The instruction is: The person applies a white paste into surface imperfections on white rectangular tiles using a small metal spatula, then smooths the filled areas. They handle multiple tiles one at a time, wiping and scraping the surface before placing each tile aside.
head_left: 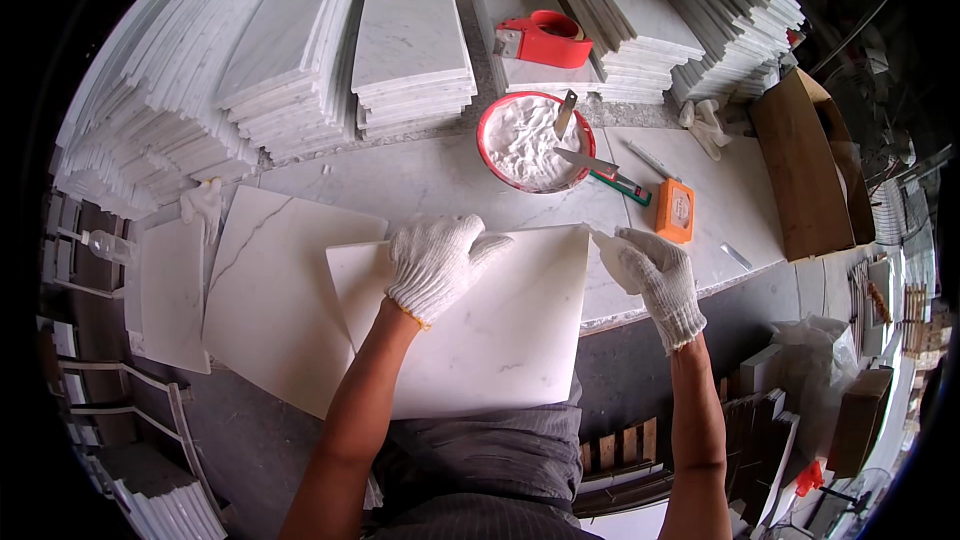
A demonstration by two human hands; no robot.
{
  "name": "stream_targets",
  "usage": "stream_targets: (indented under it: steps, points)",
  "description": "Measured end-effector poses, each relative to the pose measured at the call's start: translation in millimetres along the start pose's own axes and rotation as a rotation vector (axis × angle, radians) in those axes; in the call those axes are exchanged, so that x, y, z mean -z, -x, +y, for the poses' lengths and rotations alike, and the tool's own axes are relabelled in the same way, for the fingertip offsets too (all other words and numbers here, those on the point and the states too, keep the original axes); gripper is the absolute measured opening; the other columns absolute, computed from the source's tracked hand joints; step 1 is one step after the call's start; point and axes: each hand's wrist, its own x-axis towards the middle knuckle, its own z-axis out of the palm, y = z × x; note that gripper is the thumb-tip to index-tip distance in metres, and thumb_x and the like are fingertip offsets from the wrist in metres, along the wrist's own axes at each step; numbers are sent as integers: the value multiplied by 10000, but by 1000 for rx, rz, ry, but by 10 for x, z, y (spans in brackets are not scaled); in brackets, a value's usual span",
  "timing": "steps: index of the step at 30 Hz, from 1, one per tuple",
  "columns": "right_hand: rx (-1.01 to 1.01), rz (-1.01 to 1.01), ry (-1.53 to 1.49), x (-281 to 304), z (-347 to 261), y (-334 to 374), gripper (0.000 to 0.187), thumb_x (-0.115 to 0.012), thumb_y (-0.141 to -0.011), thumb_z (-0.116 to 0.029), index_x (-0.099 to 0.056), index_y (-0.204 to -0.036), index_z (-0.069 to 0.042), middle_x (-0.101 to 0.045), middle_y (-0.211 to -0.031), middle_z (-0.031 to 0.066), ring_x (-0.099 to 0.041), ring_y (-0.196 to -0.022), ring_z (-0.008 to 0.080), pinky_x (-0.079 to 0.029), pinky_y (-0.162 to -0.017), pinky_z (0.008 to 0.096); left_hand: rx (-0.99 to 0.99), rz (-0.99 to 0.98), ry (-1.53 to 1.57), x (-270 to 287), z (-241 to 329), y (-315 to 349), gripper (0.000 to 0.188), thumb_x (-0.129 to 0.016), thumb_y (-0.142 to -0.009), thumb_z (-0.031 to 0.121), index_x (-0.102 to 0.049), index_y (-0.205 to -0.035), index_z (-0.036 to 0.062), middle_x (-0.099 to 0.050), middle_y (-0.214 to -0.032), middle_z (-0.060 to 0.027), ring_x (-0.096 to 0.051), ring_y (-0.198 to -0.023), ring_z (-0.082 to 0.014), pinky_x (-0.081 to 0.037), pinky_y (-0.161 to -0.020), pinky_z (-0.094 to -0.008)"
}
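Observation:
A white marble tile [490,340] lies in front of me, its near edge by my lap. My left hand [435,265], in a white knitted glove, grips its far edge, fingers curled there and thumb on top. Just off the tile's right edge, my gloved right hand [660,285] pinches a thin pale piece [616,262]; its kind I cannot make out. Under the held tile, to the left, rests another grey-veined marble tile [275,250]. Beyond my hands stands a red-rimmed bowl [482,145] of white paste [525,140], with putty knives [585,160] in and across it.
Stacks of marble slabs [410,30] line the far side, one bearing a red tape dispenser [555,40]. Right of the bowl lie an orange box [675,210], a pen-like tool [650,158] and a small blade [736,256]. A cardboard box [805,170] stands far right, near white gloves [706,128].

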Motion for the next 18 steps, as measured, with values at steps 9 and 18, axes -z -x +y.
stream_targets:
  steps: [9,18]
  points:
    - [2,3,-21,15,21,11,364,-651,-895,-188,-639,-1187,29,-705,-999,92,-639,-858,114,-520,-754,260,-2,17,-3,-2,5,3,401,-665,-818,512,-629,-749,118,-619,-631,-113,-589,-589,-341,-421,-554,-480]
    - [20,8,-28,39,60,26,371,-644,-901,-194,-636,-1198,28,-697,-1012,97,-630,-884,110,-518,-762,260,-3,-9,-12,12,14,-12,408,-660,-822,512,-623,-744,113,-622,-632,-115,-590,-587,-343,-416,-549,-481]
